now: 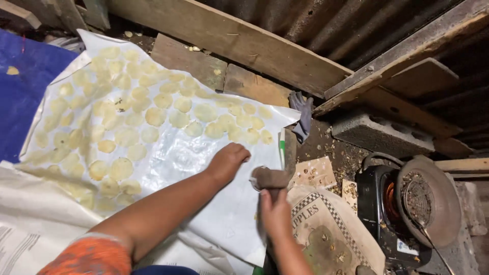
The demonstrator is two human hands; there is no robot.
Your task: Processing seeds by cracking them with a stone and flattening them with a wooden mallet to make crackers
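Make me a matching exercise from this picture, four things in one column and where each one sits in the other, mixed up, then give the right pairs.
Things:
1. pale round flat discs
2. grey cloth glove
3. black stove with round metal plate
4. brown wooden-handled tool

Places:
A. on the ground at far right
B. held in the right hand, beside the left hand
C. spread in rows over the white plastic sheet
D. hanging off the sheet's upper right corner, by the wooden planks

Pairs: 1-C, 2-D, 3-A, 4-B

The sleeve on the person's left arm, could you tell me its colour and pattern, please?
The sleeve is orange with pale mottled flecks, seen at the bottom of the head view.
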